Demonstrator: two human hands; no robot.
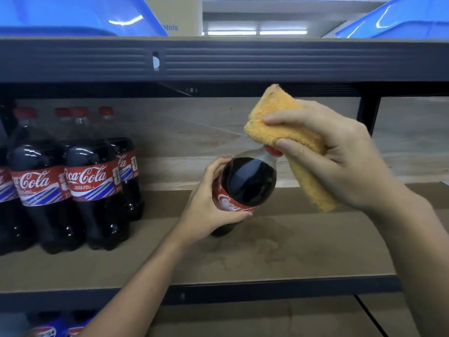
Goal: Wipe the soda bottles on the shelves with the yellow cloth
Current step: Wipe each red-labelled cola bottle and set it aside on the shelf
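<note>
My left hand (206, 210) grips a dark cola bottle (247, 183) around its red label, tilting its top toward me above the middle shelf (315, 239). My right hand (335, 156) holds the folded yellow cloth (284, 125) and presses it over the bottle's red cap (273, 150), which shows only partly beneath the cloth. The cloth's lower end hangs down to the right of the bottle.
Several upright cola bottles (90, 181) with red caps stand grouped at the shelf's left. A dark metal beam (218, 59) of the upper shelf runs just above the cloth, with blue bins (73, 15) on top. More bottles (48, 330) show on the lower shelf.
</note>
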